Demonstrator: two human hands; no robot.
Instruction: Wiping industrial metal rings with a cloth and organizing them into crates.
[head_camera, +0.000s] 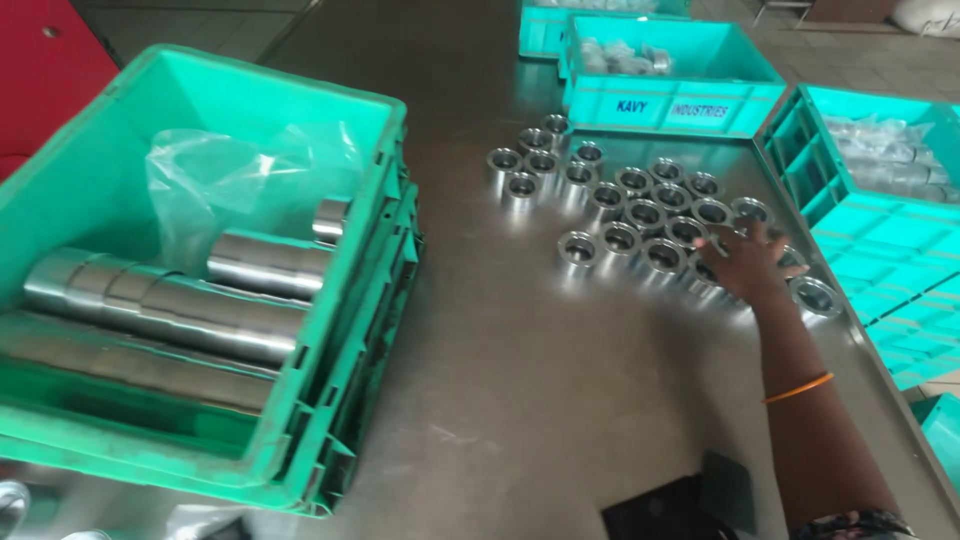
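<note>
The steel rings (640, 215), short machined collars standing on end, are clustered on the far right part of the metal worktop (520, 380), and from my remote seat I see the right hand (745, 262) lying over the near right end of that cluster. Its fingers (722, 243) are spread and flat on top of the rings there; I cannot tell whether any ring is pinched beneath the palm. The forearm comes in from the near right corner, stretched almost straight, with an orange bangle (798, 388) above the wrist. One more ring (815, 296) sits just beside the hand toward the right edge. The left hand is out of my view. At the left edge a green crate (385, 215) holds long steel tubes (165, 305) and a clear plastic bag (215, 180). Teal bins at the far edge (665, 105) and right edge (880, 245) hold bagged metal parts.
</note>
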